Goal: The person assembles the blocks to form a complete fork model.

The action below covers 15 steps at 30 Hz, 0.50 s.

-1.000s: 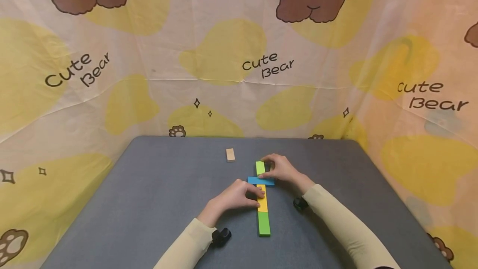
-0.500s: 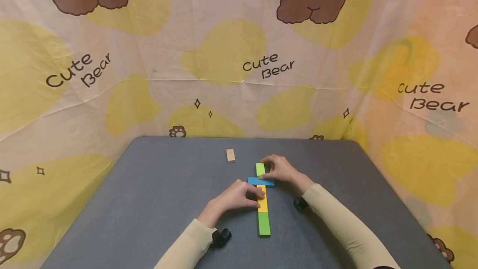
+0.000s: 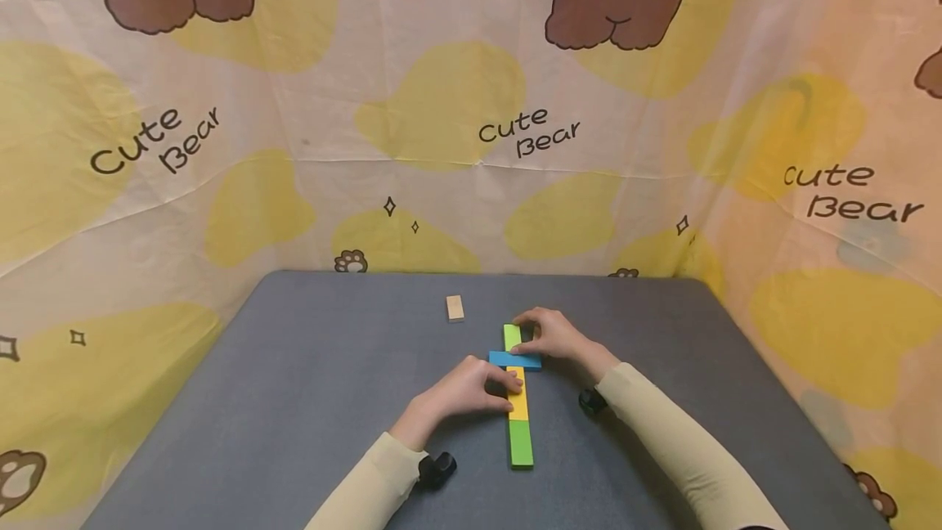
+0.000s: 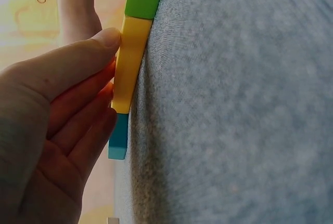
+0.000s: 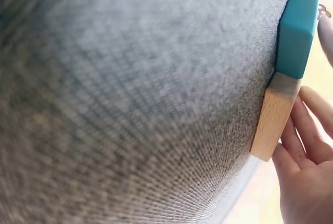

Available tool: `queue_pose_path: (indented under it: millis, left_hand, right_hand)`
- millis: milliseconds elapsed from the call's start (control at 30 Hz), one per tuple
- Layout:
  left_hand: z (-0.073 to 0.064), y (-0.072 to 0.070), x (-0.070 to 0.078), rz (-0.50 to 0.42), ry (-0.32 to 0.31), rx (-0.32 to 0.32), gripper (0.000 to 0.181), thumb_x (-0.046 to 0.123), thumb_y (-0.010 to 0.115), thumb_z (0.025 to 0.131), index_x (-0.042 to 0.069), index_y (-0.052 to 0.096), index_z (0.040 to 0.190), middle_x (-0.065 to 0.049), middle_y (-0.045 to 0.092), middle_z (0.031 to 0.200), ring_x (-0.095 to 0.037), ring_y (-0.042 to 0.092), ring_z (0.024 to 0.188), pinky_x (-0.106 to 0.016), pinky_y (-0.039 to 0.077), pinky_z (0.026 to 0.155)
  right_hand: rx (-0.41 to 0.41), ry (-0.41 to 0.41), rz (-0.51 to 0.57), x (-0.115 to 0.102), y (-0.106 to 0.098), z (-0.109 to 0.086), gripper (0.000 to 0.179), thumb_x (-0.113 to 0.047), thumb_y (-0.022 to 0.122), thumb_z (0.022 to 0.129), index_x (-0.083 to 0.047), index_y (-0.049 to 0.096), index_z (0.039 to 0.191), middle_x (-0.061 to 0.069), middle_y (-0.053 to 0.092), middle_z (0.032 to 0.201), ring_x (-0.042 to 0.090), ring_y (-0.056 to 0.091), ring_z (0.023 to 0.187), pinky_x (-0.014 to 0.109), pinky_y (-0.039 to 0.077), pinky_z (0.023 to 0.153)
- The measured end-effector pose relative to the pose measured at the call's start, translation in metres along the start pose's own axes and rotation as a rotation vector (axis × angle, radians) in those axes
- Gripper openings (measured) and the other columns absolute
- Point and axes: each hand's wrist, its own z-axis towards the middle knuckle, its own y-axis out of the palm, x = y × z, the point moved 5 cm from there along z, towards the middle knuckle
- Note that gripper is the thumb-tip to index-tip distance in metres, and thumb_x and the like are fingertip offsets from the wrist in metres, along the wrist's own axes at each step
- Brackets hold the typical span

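Several coloured blocks lie on the table in a cross-like row. My left hand (image 3: 465, 387) is at the yellow block (image 3: 518, 407), thumb by its near part and fingers farther along; in the left wrist view fingertips (image 4: 109, 37) sit at its upper edge. My right hand (image 3: 555, 334) holds the light green block (image 3: 511, 336) at the far end, a finger at its far corner and the thumb by the near end. That block shows a bare-wood side in the right wrist view. Crosswise between these two lies the blue block (image 3: 504, 359). A darker green block (image 3: 520, 444) adjoins the yellow one's near end.
A small plain wooden block (image 3: 455, 308) lies apart, to the far left of the row. Grey cloth covers the table (image 3: 331, 399). Printed bear curtains (image 3: 441, 105) enclose its back and sides.
The light green block has slid slightly nearer, toward the blue block, with my right hand. My left hand keeps its place on the yellow block.
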Motion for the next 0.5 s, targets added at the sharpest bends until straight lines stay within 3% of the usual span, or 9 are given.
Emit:
queue_pose_path:
  millis: [233,500]
  left_hand:
    - [-0.0006,0.0003,-0.0012,-0.012,0.001,-0.003,0.026,0.033,0.077,0.081,0.027,0.075,0.107,0.014,0.072,0.112,0.002,0.063,0.115,-0.021,0.051,0.098]
    - [-0.0002,0.0008,-0.0021,0.0,0.012,-0.006,0.027,0.033,0.076,0.081,0.027,0.074,0.108,0.013,0.072,0.114,0.001,0.063,0.115,-0.021,0.051,0.097]
  right_hand:
    - [0.008,-0.011,0.001,0.0028,0.0001,0.001,0.046,-0.04,0.076,0.08,-0.014,0.069,0.117,0.003,0.069,0.11,0.01,0.051,0.078,0.022,0.043,0.068]
    - [-0.013,0.002,-0.001,0.0064,0.0012,0.0031,0.046,-0.04,0.075,0.082,-0.014,0.068,0.119,0.004,0.069,0.113,0.01,0.051,0.079,0.022,0.043,0.068]
